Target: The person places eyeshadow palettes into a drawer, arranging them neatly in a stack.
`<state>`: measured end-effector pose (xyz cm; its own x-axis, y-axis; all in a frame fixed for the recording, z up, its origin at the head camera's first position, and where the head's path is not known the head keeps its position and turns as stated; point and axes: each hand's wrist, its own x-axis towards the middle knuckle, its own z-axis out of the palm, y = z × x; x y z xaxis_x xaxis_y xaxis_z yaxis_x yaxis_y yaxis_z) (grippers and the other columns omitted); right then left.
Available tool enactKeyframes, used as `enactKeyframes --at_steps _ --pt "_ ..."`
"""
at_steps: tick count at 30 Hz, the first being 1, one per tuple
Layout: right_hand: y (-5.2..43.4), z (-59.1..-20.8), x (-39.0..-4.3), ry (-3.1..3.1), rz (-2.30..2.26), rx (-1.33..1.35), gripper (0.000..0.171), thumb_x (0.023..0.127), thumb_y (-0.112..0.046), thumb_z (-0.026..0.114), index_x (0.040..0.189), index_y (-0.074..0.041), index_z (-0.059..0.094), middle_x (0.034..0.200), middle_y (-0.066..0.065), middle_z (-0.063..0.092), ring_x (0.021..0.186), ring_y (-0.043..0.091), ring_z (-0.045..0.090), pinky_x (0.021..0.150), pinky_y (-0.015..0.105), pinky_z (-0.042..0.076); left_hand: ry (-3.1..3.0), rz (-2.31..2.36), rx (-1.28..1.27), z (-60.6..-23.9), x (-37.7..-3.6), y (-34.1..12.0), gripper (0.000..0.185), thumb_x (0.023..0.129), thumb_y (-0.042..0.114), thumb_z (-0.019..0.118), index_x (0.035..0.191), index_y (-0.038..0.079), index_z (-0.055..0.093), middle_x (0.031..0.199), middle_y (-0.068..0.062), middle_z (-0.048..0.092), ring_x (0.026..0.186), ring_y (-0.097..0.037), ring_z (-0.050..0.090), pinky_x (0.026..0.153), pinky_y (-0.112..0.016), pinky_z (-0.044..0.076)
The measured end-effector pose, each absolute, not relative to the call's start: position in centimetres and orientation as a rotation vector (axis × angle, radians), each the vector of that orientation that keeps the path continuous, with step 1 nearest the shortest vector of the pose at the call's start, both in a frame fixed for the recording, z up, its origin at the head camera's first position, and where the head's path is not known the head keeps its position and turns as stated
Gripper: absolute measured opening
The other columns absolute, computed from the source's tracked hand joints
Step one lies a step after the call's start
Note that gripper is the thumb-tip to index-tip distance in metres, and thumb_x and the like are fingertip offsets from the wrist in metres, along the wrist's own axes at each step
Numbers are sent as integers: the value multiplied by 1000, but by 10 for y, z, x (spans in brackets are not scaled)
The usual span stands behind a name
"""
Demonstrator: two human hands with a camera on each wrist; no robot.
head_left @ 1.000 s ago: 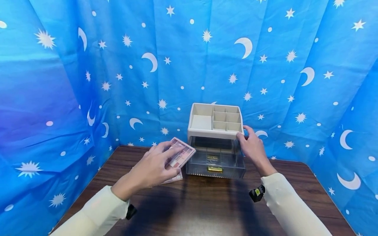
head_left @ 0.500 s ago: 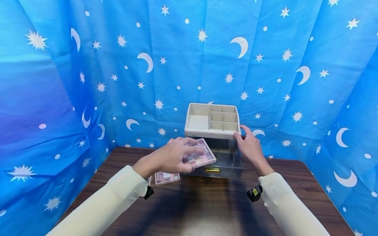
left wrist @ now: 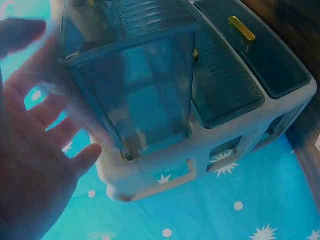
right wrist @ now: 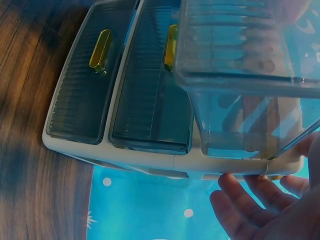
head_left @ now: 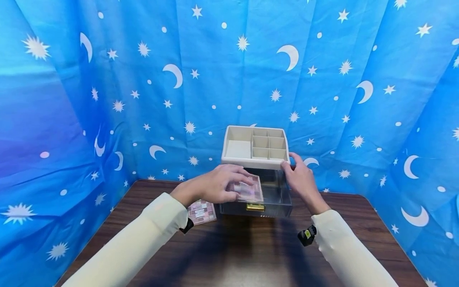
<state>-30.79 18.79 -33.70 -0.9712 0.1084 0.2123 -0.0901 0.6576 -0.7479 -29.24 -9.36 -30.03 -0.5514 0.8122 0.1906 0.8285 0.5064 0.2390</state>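
In the head view my left hand (head_left: 222, 185) holds an eyeshadow palette (head_left: 252, 190) by its left part, fingers across its clear lid. The palette overlaps the pulled-out top drawer (head_left: 277, 195) of a cream organizer (head_left: 254, 162). A second palette (head_left: 202, 212) lies on the table, partly behind my left wrist. My right hand (head_left: 303, 177) grips the organizer's upper right side, thumb at the front rim. In the right wrist view fingertips (right wrist: 227, 182) of that hand rest along the organizer's side. The left wrist view shows my left hand (left wrist: 37, 135) beside the clear drawer (left wrist: 132, 95).
Two closed smoky drawers with gold handles, the middle drawer (right wrist: 150, 100) and the bottom drawer (right wrist: 85, 90), sit below the top one. The organizer's top has several compartments. It stands on a dark wooden table (head_left: 251, 255), before a blue star-and-moon curtain (head_left: 215, 79).
My left hand has carried the palette rightward from beside the organizer to over the top drawer, and it now lies squarer to the drawer. The right hand keeps its hold on the organizer.
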Motion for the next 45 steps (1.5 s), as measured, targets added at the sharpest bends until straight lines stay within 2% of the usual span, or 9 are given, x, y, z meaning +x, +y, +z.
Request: enactKeyframes --at_steps 5,11,15,21,28,38,45 --pt "187 -337 -307 -2643 1218 -22 62 107 -45 41 160 -14 29 150 24 51 130 42 57 105 61 49 -2639 -455 -1366 -303 -292 -99 41 95 25 62 135 19 66 148 -7 56 142 -30 46 118 -62 30" --pt "187 -337 -307 -2650 1218 -22 63 107 -46 40 161 -15 27 151 24 50 130 43 56 104 62 49 -2673 -582 -1081 -310 -291 -115 40 96 29 67 134 19 65 151 -7 53 142 -33 45 116 -66 33" --pt "187 -336 -307 -2654 1220 -28 63 107 -45 40 161 -15 27 151 24 50 131 43 56 104 62 49 -2743 -652 -861 -318 -291 -130 45 97 32 67 139 17 61 152 -9 49 142 -36 45 113 -64 39" --pt "187 -335 -308 -2654 1211 -36 62 107 -45 41 160 -15 28 151 24 50 131 43 56 104 62 49 -2845 -697 -609 -334 -296 -153 52 98 33 65 144 11 55 155 -17 44 146 -41 40 114 -65 37" --pt "186 -335 -307 -2656 1215 -25 64 107 -47 39 161 -15 27 152 24 49 132 43 55 105 63 47 -2943 -646 -350 -357 -298 -175 58 99 35 62 148 6 50 155 -23 41 142 -47 41 111 -66 39" --pt "187 -336 -304 -2653 1225 -27 64 107 -47 39 161 -15 26 153 24 47 134 45 53 104 65 47 -3113 -487 95 -389 -295 -195 73 97 41 62 153 1 39 154 -34 34 137 -58 37 107 -77 32" --pt "185 -334 -303 -2671 1210 -16 65 107 -48 38 161 -14 25 154 25 46 134 46 53 104 64 47 -3215 -454 339 -421 -295 -213 80 97 40 62 155 -3 28 153 -44 23 138 -69 24 108 -81 27"
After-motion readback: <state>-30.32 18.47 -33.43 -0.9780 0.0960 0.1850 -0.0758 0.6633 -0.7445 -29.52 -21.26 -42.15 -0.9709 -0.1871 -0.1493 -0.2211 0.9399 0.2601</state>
